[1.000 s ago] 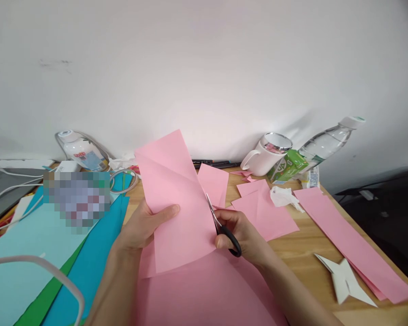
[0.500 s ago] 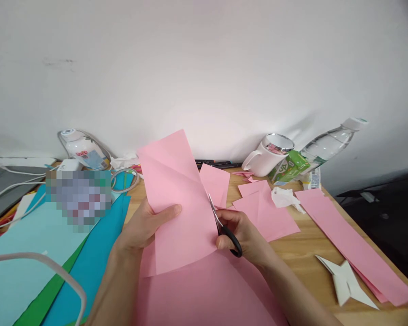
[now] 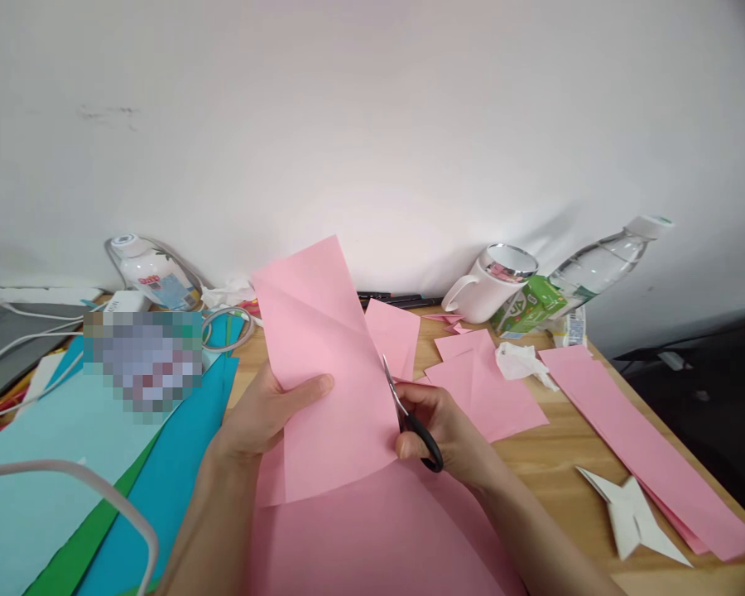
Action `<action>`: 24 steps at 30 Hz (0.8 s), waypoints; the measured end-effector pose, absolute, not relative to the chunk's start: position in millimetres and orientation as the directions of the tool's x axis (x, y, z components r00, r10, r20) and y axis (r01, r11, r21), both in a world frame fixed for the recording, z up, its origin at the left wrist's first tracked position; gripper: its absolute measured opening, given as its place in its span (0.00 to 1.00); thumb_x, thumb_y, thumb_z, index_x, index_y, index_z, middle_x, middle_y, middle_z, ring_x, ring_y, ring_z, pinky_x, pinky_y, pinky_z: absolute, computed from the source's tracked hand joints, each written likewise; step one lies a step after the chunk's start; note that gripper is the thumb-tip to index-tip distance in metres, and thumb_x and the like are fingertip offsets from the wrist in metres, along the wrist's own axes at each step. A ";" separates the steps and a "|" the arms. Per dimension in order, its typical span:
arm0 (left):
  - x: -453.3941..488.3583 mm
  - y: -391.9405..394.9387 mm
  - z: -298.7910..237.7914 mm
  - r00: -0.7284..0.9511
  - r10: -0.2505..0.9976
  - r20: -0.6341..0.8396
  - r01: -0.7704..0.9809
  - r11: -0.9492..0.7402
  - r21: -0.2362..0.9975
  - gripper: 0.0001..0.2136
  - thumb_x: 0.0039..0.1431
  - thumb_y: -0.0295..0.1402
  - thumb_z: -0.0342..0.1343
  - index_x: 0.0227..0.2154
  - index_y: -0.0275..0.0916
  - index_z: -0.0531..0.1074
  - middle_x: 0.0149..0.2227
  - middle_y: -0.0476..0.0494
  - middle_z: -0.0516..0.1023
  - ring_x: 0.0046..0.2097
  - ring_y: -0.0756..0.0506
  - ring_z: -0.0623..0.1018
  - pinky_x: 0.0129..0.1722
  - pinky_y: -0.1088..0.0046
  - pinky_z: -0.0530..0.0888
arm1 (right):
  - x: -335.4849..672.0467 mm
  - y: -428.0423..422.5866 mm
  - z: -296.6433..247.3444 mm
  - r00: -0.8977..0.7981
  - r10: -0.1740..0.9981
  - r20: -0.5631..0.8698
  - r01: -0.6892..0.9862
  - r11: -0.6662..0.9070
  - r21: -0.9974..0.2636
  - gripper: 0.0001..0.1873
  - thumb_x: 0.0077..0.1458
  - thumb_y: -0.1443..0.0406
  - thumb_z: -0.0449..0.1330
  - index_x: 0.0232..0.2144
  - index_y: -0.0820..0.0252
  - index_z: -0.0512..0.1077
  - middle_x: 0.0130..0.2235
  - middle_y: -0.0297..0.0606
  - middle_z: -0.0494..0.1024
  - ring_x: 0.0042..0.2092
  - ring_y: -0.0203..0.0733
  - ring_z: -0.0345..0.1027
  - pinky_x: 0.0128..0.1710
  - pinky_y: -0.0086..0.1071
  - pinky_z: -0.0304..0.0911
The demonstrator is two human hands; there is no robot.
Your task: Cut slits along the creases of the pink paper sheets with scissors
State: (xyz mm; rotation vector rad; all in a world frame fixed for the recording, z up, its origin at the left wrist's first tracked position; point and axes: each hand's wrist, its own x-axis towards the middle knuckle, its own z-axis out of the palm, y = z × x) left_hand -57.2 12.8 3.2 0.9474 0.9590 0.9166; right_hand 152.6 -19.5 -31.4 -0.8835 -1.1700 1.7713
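My left hand (image 3: pixel 261 414) pinches a folded pink paper sheet (image 3: pixel 323 372) and holds it upright above the desk, thumb across its front. At the sheet's right edge my right hand (image 3: pixel 450 434) grips black-handled scissors (image 3: pixel 410 418). Their blades point up along that edge and sit against the paper. A larger pink sheet (image 3: pixel 378 538) lies flat under both forearms.
Blue, light-blue and green sheets (image 3: pixel 99 463) lie at the left under white cables. Pink offcuts (image 3: pixel 490 389), a long pink strip (image 3: pixel 646 451), a white folded paper star (image 3: pixel 630 513), crumpled tissue, a white mug (image 3: pixel 493 285), a green carton and a water bottle (image 3: pixel 602 261) crowd the wooden desk's right side.
Almost nothing differs. The scissors and my right hand have crept slightly up along the pink sheet's right edge; my left hand keeps its hold.
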 end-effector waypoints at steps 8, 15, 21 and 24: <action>-53.5 11.8 7.4 0.287 0.939 -0.191 -0.187 0.250 0.950 0.17 0.46 0.35 0.63 0.40 0.37 0.70 0.40 0.42 0.79 0.42 0.39 0.78 0.36 0.66 0.76 | 152.7 -19.2 -29.9 -0.415 0.900 -0.129 -0.219 -0.237 -0.947 0.23 0.33 0.57 0.73 0.31 0.64 0.74 0.25 0.30 0.65 0.25 0.30 0.52 0.25 0.25 0.50; -51.6 11.4 8.9 0.289 0.940 -0.183 -0.200 0.247 0.948 0.15 0.46 0.35 0.62 0.38 0.37 0.71 0.37 0.42 0.80 0.41 0.39 0.78 0.35 0.65 0.76 | 152.7 -19.6 -28.2 -0.427 0.894 -0.131 -0.217 -0.243 -0.946 0.26 0.34 0.54 0.72 0.33 0.66 0.74 0.27 0.33 0.67 0.27 0.32 0.55 0.26 0.26 0.51; -50.6 10.2 11.1 0.300 0.936 -0.182 -0.191 0.245 0.950 0.13 0.47 0.33 0.61 0.38 0.38 0.71 0.38 0.43 0.79 0.41 0.40 0.78 0.34 0.67 0.75 | 152.8 -19.7 -28.3 -0.427 0.895 -0.126 -0.221 -0.238 -0.946 0.25 0.34 0.54 0.71 0.31 0.66 0.74 0.26 0.31 0.66 0.26 0.31 0.53 0.25 0.26 0.49; -51.4 10.4 11.1 0.298 0.936 -0.185 -0.182 0.246 0.952 0.15 0.47 0.33 0.61 0.40 0.39 0.71 0.38 0.44 0.80 0.41 0.40 0.78 0.34 0.68 0.75 | 152.8 -19.4 -29.5 -0.420 0.899 -0.124 -0.229 -0.237 -0.944 0.23 0.35 0.56 0.72 0.30 0.65 0.73 0.25 0.30 0.64 0.25 0.31 0.52 0.25 0.26 0.48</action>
